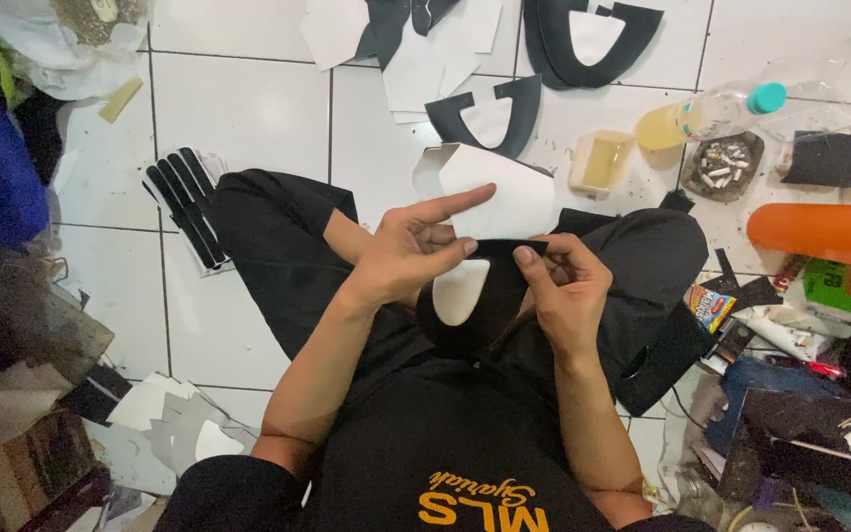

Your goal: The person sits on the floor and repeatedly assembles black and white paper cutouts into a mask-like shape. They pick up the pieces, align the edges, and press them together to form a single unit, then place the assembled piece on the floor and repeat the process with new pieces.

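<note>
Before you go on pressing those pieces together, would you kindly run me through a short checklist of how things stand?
1. Left hand grips the white shaped sheet, index finger stretched along it: ok.
2. Right hand pinches the black curved fabric piece at its top edge: ok.
3. Black piece overlaps the white sheet's lower edge: ok; exact alignment: cannot tell.
4. Shallow tray of yellowish liquid lies on the white tiled floor ahead: ok.
5. Spare black-and-white cut pieces lie on the floor beyond the knees: ok.
6. Whether any adhesive is on the pieces: cannot tell.
</note>
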